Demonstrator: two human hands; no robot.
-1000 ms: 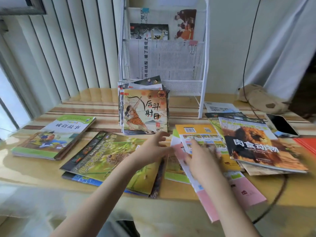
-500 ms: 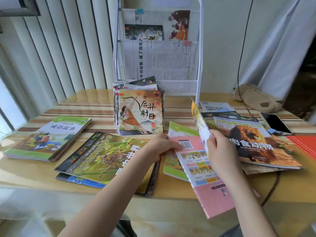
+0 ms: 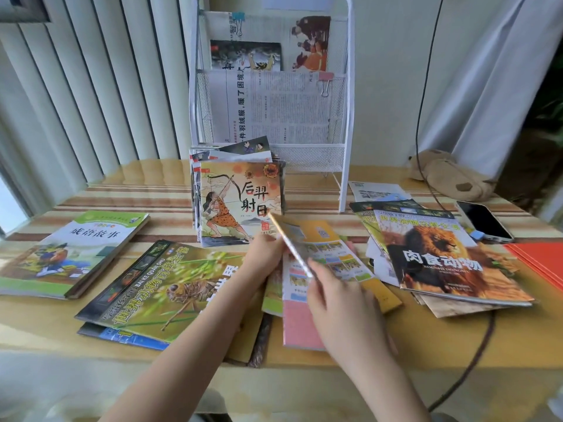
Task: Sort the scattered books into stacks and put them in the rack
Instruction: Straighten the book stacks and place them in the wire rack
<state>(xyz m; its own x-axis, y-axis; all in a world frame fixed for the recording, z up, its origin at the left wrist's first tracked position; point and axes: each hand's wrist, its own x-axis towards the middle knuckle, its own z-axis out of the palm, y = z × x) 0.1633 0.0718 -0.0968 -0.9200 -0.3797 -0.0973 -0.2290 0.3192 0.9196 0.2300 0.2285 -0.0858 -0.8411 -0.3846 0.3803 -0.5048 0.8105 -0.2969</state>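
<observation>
My right hand (image 3: pixel 341 303) pinches the lower end of a thin yellow book (image 3: pixel 291 243), which stands raised and edge-on over the table. My left hand (image 3: pixel 263 254) grips the same book from its left side, fingers hidden behind it. Under it lie a yellow-backed book (image 3: pixel 338 257) and a pink book (image 3: pixel 300 324). The white mesh rack (image 3: pixel 347 123) stands at the back with newspapers in it. A stack of small picture books (image 3: pixel 240 202) leans upright against its foot.
A green storybook (image 3: pixel 73 251) lies far left and a large insect book (image 3: pixel 164 293) front left. A lion book (image 3: pixel 441 263) tops a loose pile on the right. Behind it are a phone (image 3: pixel 484 220), a red folder (image 3: pixel 542 260), a plush case (image 3: pixel 451 175) and a dark cable (image 3: pixel 478 357).
My right hand lifted the thin yellow book off the pink one and swung it left. It now stands edge-on between both hands, and my left hand has come up to it.
</observation>
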